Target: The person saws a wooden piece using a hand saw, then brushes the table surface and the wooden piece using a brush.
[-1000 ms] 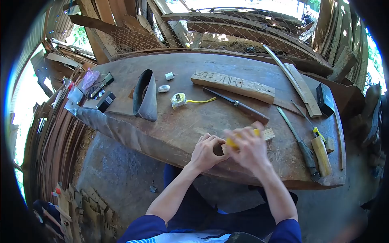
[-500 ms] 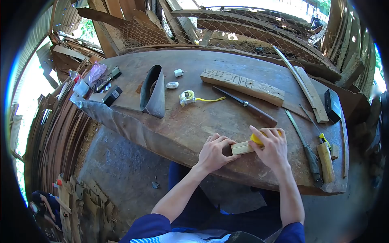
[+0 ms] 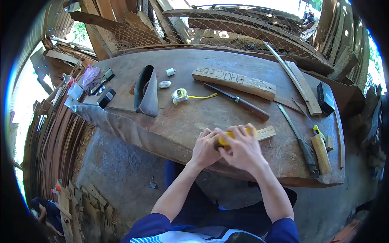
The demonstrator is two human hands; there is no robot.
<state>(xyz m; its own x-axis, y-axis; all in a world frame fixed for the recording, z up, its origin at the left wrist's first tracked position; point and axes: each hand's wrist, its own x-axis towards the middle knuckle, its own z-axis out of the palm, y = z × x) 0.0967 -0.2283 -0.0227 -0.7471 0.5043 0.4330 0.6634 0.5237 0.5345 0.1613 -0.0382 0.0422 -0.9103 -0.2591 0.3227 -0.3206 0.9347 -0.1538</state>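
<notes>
At the table's near edge, my left hand (image 3: 206, 149) grips the left end of a small pale wood piece (image 3: 266, 133), whose right end sticks out past my right hand. My right hand (image 3: 242, 149) is wrapped round a yellow object (image 3: 231, 136) pressed on top of that piece, close against my left fingers. Its shape is mostly hidden by the fingers. Beyond my hands lie a dark-bladed tool with a brown handle (image 3: 253, 109) and a thick marked wood block (image 3: 235, 83). A tape measure (image 3: 179, 96) with its yellow tape partly out lies to their left.
The table (image 3: 182, 121) also bears a curved metal sheet (image 3: 146, 91), a white plug (image 3: 170, 72), a green-bladed saw (image 3: 300, 141), a yellow-handled tool (image 3: 319, 133), a wooden mallet-like piece (image 3: 321, 154) and a black box (image 3: 325, 98). A person (image 3: 48, 214) is at the lower left.
My right hand has moved left along the wood piece with the yellow object, up to my left hand. The piece's right end now shows. The camera view has shifted slightly.
</notes>
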